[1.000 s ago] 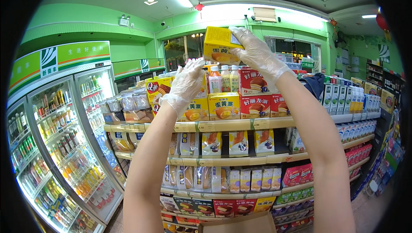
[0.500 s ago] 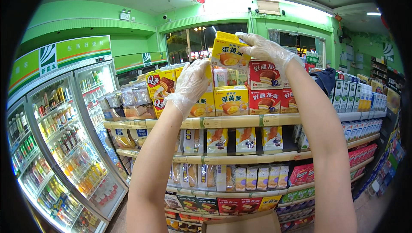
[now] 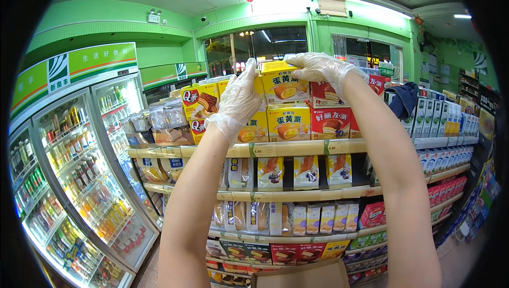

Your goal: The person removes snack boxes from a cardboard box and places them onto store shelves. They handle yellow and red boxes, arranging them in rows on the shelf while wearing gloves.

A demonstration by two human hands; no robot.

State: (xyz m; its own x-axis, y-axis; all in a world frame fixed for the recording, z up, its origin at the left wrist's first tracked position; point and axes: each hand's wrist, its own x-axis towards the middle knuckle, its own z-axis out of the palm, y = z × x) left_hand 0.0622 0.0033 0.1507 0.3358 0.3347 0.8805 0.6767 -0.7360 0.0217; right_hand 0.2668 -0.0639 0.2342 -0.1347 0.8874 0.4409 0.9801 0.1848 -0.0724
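Note:
My right hand (image 3: 322,69), in a clear glove, grips a yellow cake box (image 3: 285,86) by its top and right side. This box sits on another yellow box (image 3: 289,123) on the top shelf, filling a spot in the upper row. My gloved left hand (image 3: 239,97) is against the yellow boxes just left of it, fingers stretched upward beside its left edge; the palm side is hidden. Red cake boxes (image 3: 330,122) stand to the right, partly behind my right hand. A yellow box with brown cakes pictured (image 3: 200,102) is left of my left hand.
Lower shelves (image 3: 297,197) carry bagged breads and small cartons. Below, near me, is an open cardboard box (image 3: 299,277). Glass-door drink coolers (image 3: 69,150) line the left. Milk cartons (image 3: 430,116) and a dark cloth (image 3: 404,100) sit at the right of the top shelf.
The yellow box has come down from a tilted, raised position to sit upright in the upper row. My right hand lowered with it; my left hand's fingers straightened upward.

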